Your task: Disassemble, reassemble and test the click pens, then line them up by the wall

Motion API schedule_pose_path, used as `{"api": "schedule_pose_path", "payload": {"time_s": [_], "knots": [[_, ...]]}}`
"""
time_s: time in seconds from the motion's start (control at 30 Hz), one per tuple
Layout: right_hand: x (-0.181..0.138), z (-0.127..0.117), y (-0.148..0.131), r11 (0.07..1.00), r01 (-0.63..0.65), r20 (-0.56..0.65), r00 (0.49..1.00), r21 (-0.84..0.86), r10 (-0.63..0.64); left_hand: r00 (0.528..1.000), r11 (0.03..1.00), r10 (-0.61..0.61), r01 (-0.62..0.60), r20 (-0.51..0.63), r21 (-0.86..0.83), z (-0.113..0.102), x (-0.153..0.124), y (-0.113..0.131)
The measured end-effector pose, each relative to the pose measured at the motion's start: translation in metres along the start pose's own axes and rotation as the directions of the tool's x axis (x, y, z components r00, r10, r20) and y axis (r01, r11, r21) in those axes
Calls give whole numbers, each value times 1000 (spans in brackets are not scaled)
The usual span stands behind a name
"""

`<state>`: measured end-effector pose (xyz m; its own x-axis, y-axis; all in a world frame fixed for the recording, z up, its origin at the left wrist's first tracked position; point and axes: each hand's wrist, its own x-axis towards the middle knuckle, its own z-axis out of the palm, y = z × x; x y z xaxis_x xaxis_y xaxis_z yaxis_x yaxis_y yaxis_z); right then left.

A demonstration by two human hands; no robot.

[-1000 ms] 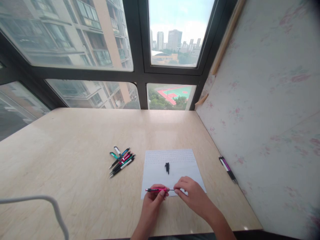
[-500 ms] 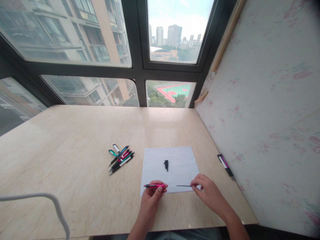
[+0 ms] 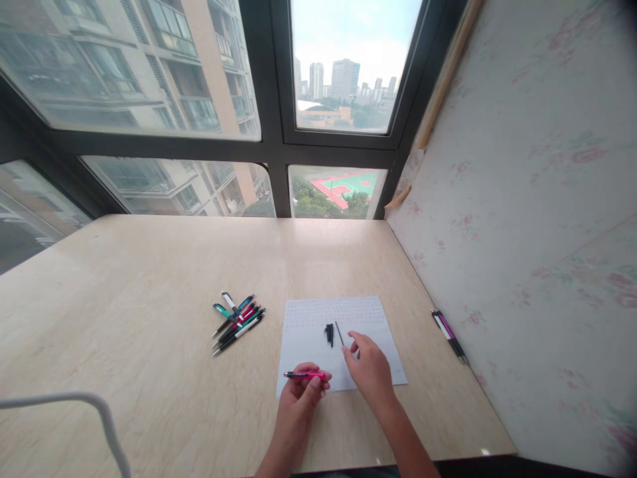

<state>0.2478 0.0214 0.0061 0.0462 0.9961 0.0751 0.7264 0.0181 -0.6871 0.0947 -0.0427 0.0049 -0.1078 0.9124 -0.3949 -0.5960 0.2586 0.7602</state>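
My left hand (image 3: 302, 388) is closed around a pink pen barrel (image 3: 314, 376) with a black end, held level over the near edge of a sheet of paper (image 3: 303, 352). On the paper, a thin dark pen refill (image 3: 339, 333) lies slanted beside small black pen parts (image 3: 329, 334). My right hand (image 3: 368, 365) is just right of the refill, thumb and forefinger apart; the thumb tip is at the refill's near end, and whether it touches cannot be made out.
Several pens (image 3: 239, 323) lie in a pile left of the paper. Two more pens (image 3: 449, 335) rest along the wall at the right. A grey cable (image 3: 102, 405) curves over the table's near left corner. Windows (image 3: 338, 143) stand behind the table (image 3: 164, 285).
My right hand has moved left and away from me, bringing the refill beside the black parts, and its fingers have parted. My left hand still holds the pink barrel.
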Motion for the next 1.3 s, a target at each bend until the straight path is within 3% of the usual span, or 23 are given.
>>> {"api": "schedule_pose_path", "payload": {"time_s": [0.1,0.17,0.23,0.3,0.37,0.43,0.53,0.67,0.87,0.97,1.07,1.13,1.2,1.3], "knots": [[-11,0,-4,979,-11,25,1000,205,6,1000,1000,-7,7,0,-29,3,-1,2],[-21,2,-6,900,-92,120,992,426,45,1000,1000,-15,15,-2,-27,4,-2,4],[-31,6,-9,729,-265,266,957,631,117,1000,1000,-21,21,-14,-16,4,-1,4],[-40,10,-15,497,-432,402,899,752,173,1000,1000,-12,12,-21,7,3,0,4],[-45,14,-21,301,-518,480,855,801,194,1000,998,19,-18,-15,66,4,3,5],[-46,15,-28,178,-546,512,834,818,205,998,985,62,-58,-15,164,5,6,6],[-44,14,-34,78,-555,531,821,828,210,992,944,124,-110,-27,311,11,7,9],[-42,13,-34,17,-554,540,817,832,200,984,889,174,-173,37,423,16,5,13],[-43,13,-32,79,-550,532,829,831,174,979,851,189,-202,75,484,15,7,15],[-42,9,-31,134,-539,513,838,832,185,990,907,141,-137,19,398,15,9,13],[-41,5,-27,191,-515,480,854,836,201,999,982,35,-26,-40,188,13,10,10],[-38,2,-20,301,-472,417,879,829,230,998,998,-60,60,-15,-37,9,10,8],[-32,-2,-11,476,-396,310,917,785,250,987,958,-148,158,60,-238,4,10,8],[-17,-5,5,733,-246,127,968,635,215,965,893,-202,251,164,-373,-2,9,8]]}}
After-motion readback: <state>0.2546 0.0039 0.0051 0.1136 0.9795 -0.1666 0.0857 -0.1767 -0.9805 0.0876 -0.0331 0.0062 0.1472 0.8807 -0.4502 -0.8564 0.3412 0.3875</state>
